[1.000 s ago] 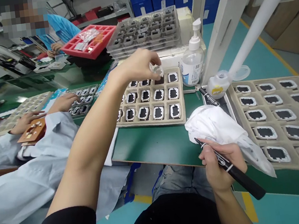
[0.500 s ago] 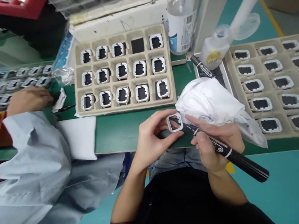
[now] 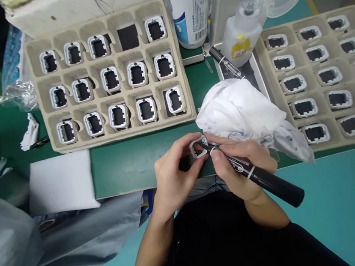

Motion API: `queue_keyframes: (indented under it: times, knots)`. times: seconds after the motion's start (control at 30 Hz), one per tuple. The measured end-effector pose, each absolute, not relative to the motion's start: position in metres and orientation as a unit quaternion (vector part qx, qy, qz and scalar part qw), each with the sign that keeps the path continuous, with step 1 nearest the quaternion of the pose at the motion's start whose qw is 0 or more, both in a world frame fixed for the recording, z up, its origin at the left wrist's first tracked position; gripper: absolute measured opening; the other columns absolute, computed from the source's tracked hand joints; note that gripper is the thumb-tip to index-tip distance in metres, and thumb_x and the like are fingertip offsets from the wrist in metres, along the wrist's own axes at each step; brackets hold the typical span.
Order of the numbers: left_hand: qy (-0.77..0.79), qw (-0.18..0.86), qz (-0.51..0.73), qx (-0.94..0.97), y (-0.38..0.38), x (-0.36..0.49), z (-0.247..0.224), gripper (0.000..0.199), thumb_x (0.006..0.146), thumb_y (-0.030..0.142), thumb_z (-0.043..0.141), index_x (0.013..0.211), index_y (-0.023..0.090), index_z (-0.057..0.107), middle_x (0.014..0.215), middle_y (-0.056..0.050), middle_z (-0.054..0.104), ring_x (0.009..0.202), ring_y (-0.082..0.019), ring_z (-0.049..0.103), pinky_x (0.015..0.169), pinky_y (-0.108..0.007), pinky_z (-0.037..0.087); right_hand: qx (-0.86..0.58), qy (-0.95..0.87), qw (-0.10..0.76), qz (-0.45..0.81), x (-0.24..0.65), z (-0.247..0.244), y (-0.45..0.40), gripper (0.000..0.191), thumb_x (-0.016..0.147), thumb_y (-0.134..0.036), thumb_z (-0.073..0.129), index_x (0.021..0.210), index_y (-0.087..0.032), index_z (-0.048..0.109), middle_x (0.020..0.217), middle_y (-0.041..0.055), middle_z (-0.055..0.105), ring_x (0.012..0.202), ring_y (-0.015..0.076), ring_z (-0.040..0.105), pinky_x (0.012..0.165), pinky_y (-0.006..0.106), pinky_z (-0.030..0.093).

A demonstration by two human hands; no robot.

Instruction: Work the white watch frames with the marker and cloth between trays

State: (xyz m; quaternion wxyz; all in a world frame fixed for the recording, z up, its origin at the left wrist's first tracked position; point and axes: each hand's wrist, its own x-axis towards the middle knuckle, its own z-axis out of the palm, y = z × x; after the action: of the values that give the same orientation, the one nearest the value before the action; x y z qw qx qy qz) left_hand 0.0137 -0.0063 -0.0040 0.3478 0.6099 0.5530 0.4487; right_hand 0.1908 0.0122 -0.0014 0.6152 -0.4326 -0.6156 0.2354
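Observation:
My left hand (image 3: 177, 172) pinches a small silver-white square frame (image 3: 193, 150) with rounded corners, held above the green table's front edge. In my right hand (image 3: 244, 165) is a thick black marker pen (image 3: 276, 184), its tip inside the frame's opening and seemingly against the inner edge; exact contact is too small to make out. Behind my hands lies a crumpled white cloth (image 3: 239, 106). A moulded pulp tray (image 3: 48, 138) beyond my left hand bears similar frames in its compartments, and one back-row compartment (image 3: 128, 37) holds none.
Another pulp tray (image 3: 334, 143) of frames stands at the right. At the back are a large labelled bottle (image 3: 188, 13), a smaller bottle (image 3: 237, 39) with its lid open and a second marker (image 3: 225, 63). White foam (image 3: 61, 182) lies left, near a co-worker's pale blue sleeve (image 3: 9, 240).
The marker tip has moved left into the frame's opening, and my hands have come closer together. My view has shifted, and the co-worker's hand is out of sight.

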Motion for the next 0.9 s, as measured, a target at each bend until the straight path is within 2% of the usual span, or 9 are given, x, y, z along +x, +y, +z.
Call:
queue_keyframes:
  times: [0.17,0.37,0.57,0.9]
  knots:
    - [0.570,0.320,0.433,0.621,-0.0088,0.0135,-0.0046,0.043,0.109,0.037,0.093,0.150,0.044,0.084,0.134,-0.002,0.093,0.110,-0.028,0.093,0.102,-0.042,0.082,-0.455,-0.621,0.596,0.228,0.1906,0.0004,0.0101,0.015,0.105,-0.021,0.089,0.102,-0.033,0.080,0.095,-0.0048,0.094,0.102,0.0285,0.099,0.080,0.032,0.083]
    - [0.567,0.308,0.434,0.629,-0.0095,0.0134,-0.0052,0.043,0.109,0.037,0.092,0.150,0.048,0.083,0.134,-0.001,0.093,0.108,-0.028,0.093,0.100,-0.042,0.082,-0.462,-0.618,0.596,0.222,0.1890,-0.0007,0.0101,0.012,0.108,-0.026,0.087,0.102,-0.033,0.079,0.089,-0.0050,0.091,0.101,0.0279,0.099,0.081,0.032,0.083]
    - [0.565,0.306,0.433,0.632,-0.0095,0.0142,-0.0049,0.043,0.111,0.035,0.091,0.152,0.046,0.082,0.132,-0.001,0.093,0.105,-0.025,0.092,0.100,-0.040,0.080,-0.459,-0.621,0.594,0.224,0.1889,0.0007,0.0112,0.014,0.107,-0.021,0.087,0.101,-0.030,0.078,0.089,-0.0044,0.091,0.101,0.0275,0.099,0.079,0.029,0.082]
    - [0.564,0.302,0.432,0.635,-0.0085,0.0147,-0.0042,0.042,0.110,0.034,0.091,0.150,0.045,0.083,0.132,-0.001,0.093,0.105,-0.025,0.093,0.099,-0.039,0.080,-0.450,-0.629,0.601,0.202,0.1889,0.0016,0.0152,0.014,0.108,-0.024,0.086,0.099,-0.029,0.077,0.084,-0.0039,0.090,0.095,0.0275,0.099,0.075,0.029,0.082]
